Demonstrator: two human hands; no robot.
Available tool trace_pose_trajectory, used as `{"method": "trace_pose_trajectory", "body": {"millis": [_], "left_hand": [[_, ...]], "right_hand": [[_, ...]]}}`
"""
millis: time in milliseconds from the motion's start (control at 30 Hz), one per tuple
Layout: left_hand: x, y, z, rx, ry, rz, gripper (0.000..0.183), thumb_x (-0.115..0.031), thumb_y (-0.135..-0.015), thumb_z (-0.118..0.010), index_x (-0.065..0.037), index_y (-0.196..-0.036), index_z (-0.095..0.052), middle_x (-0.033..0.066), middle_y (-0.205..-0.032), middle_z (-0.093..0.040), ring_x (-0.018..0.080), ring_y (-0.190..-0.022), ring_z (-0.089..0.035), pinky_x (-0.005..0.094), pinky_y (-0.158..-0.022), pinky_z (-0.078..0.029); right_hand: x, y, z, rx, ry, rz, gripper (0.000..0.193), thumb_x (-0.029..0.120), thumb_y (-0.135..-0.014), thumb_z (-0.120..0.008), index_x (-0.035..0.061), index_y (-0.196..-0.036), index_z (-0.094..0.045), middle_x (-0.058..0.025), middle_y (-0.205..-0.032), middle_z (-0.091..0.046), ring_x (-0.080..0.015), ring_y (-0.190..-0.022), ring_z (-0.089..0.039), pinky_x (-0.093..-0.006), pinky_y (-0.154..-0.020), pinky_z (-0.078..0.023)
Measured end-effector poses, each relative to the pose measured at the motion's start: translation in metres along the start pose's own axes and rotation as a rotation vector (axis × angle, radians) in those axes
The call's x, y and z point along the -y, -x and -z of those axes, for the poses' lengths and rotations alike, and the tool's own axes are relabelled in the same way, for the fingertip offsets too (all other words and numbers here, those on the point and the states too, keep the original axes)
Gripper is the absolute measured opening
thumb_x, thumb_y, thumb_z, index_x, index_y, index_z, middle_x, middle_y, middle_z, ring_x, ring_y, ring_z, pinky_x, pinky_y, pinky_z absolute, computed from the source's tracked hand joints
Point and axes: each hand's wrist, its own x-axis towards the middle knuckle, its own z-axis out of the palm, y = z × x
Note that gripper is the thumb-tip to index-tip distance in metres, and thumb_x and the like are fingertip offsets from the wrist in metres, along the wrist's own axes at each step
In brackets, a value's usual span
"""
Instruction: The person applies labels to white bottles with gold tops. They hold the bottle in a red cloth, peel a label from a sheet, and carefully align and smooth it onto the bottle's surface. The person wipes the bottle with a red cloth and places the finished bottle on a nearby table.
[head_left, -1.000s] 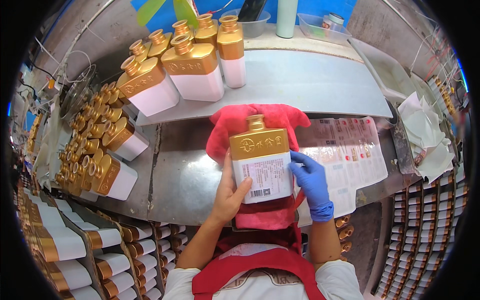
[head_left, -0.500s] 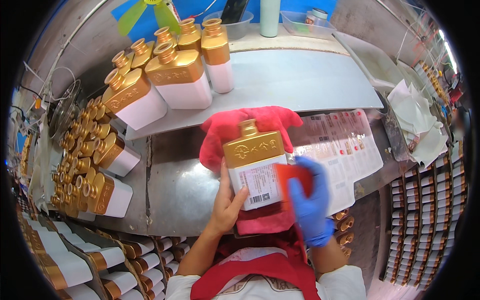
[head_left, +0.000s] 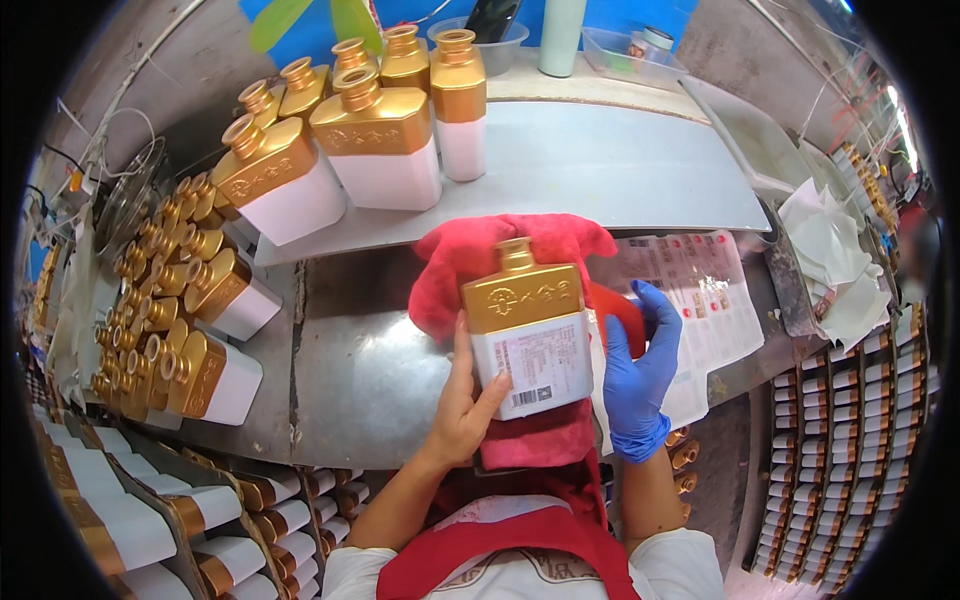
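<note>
A flat bottle with a gold embossed shoulder and a white body is tilted back on a red cloth pad. My bare left hand grips its left side, thumb across the lower front. A printed label lies on the white face. Just right of the bottle, my blue-gloved right hand holds a flat red piece, perhaps a scraper, between thumb and fingers. It is apart from the label; the glove partly hides it.
Sheets of labels lie right of the pad. Several gold-and-white bottles stand on a raised grey board, with more crowded at left. Racks of bottles fill the lower right. Crumpled white paper sits in a tray at right.
My right hand has drawn the red piece off the label's right edge and away from the bottle. My left hand keeps its grip on the bottle. The whole view has shifted slightly.
</note>
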Motion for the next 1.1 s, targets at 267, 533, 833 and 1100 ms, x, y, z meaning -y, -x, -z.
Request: {"method": "trace_pose_trajectory", "body": {"millis": [267,533,833,1100], "left_hand": [[-0.001,0.001,0.004,0.03,0.086,-0.004,0.074,-0.012,-0.098,-0.043,0.004,-0.147,0.009,0.0151,-0.154,-0.012,0.0222,-0.139,-0.021,0.0316,-0.112,-0.017],[0.005,0.003,0.013,0.02,0.099,-0.001,0.066,-0.026,-0.102,-0.035,0.005,-0.147,0.001,0.0157,-0.156,-0.008,0.0224,-0.143,-0.012,0.0314,-0.114,-0.011],[0.013,0.003,0.018,0.04,0.198,0.007,0.072,-0.039,-0.101,-0.033,0.007,-0.146,0.0,0.0168,-0.156,-0.005,0.0231,-0.144,-0.006,0.0324,-0.115,-0.007],[0.006,0.003,0.018,0.067,0.25,0.058,0.092,-0.06,-0.093,-0.036,0.002,-0.148,0.004,0.013,-0.156,-0.005,0.0253,-0.143,-0.014,0.0371,-0.114,-0.016]], "right_hand": [[-0.002,0.033,0.046,0.739,0.135,0.545,0.035,-0.005,-0.058,-0.072,0.014,-0.088,-0.071,-0.0009,-0.089,-0.068,-0.0199,-0.08,-0.06,-0.0326,-0.072,-0.047],[0.01,-0.014,0.004,0.452,-0.011,0.537,0.037,-0.006,-0.061,-0.07,0.0139,-0.092,-0.069,-0.001,-0.09,-0.067,-0.0213,-0.077,-0.062,-0.032,-0.07,-0.048],[0.012,0.029,0.023,0.78,0.09,0.682,0.039,0.004,-0.063,-0.07,0.02,-0.098,-0.07,0.002,-0.094,-0.066,-0.0184,-0.076,-0.061,-0.0289,-0.064,-0.049],[0.028,0.022,0.025,0.903,0.158,0.546,0.031,0.007,-0.067,-0.074,0.016,-0.096,-0.07,-0.0009,-0.081,-0.065,-0.0193,-0.068,-0.06,-0.0297,-0.062,-0.05]]}}
